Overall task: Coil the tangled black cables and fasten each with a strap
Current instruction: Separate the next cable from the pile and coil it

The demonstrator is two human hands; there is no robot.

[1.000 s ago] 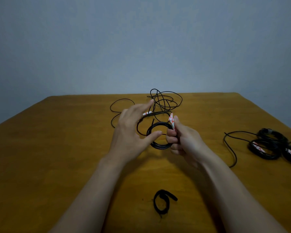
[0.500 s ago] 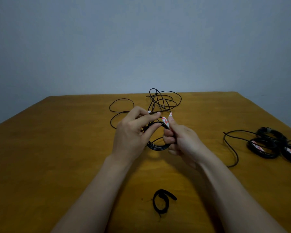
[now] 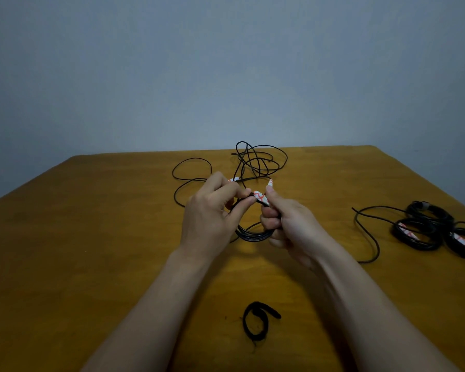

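A small coil of black cable (image 3: 253, 234) hangs between both hands over the middle of the wooden table (image 3: 91, 237). My right hand (image 3: 287, 224) grips the coil's right side and a white-and-red patterned strap (image 3: 261, 197) at its top. My left hand (image 3: 212, 213) pinches the coil's top left, its fingertips touching the strap. Behind the hands lies a tangle of loose black cable (image 3: 255, 162), with a long loop (image 3: 191, 178) running to the left. A black strap (image 3: 257, 320) curled in a ring lies near the table's front edge.
At the right edge of the table lie coiled black cables (image 3: 435, 229) bound with white-and-red straps, and a loose cable end (image 3: 365, 232) trails from them toward the middle. A plain blue-grey wall stands behind the table.
My left hand, open a second ago, has closed on the top of the coil. The white-and-red strap now lies across the coil's top between both hands.
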